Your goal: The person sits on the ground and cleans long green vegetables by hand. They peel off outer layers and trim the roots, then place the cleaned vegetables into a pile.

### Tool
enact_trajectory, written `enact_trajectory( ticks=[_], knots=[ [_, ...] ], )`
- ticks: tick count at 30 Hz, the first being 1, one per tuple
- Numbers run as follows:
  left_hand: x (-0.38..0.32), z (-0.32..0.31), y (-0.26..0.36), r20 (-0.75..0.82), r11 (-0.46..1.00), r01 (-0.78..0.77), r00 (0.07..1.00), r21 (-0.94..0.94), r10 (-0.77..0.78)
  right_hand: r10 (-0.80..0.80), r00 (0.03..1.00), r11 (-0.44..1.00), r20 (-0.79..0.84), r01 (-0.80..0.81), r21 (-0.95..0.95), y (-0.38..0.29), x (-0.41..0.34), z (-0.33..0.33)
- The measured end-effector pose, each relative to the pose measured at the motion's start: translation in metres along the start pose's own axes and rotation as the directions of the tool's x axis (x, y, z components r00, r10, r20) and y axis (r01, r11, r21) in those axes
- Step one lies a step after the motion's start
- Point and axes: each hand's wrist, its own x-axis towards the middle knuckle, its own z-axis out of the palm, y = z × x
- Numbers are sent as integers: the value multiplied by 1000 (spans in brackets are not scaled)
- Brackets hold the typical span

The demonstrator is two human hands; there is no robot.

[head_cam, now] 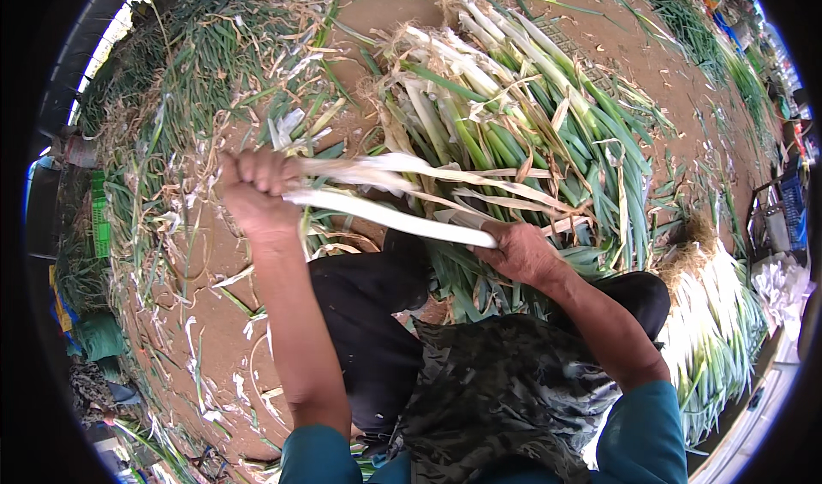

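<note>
My left hand (260, 191) is closed in a fist at the left of the head view, around dry, pale outer leaves (411, 169) that trail off to the right, slightly blurred. A white leek or green onion stalk (392, 217) spans from beside that fist to my right hand (514, 246), whose fingers are closed on its right end. Beyond the hands lies a heap of unpeeled stalks (494, 111) with roots, white shanks and green leaves. At the lower right, a stack of clean white stalks (706, 317) lies with its roots pointing up the view.
A large pile of green leaves (212, 66) covers the upper left. Leaf scraps are strewn over the brown dirt floor (186, 317). At the left edge is a green plastic crate (100, 214); at the right are a blue crate (793, 211) and a white plastic bag (780, 285).
</note>
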Motion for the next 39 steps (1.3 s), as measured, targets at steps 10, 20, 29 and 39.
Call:
enact_trajectory(
  ticks=[10,20,29,39],
  knots=[
    [-22,-78,86,-438,675,-281,582,682,685,444,832,857,-333,-503,-111,151,-39,-74],
    [-8,-16,2,-343,-568,114,885,815,-314,560,771,782,-303,-613,-114,190,200,-82],
    [-3,-11,-7,-259,-549,-2,880,836,-397,275,906,884,-322,-370,-285,216,303,-11],
    [7,-19,-23,177,-390,-200,980,899,-95,157,980,966,120,-178,188,121,180,-87]
  ],
)
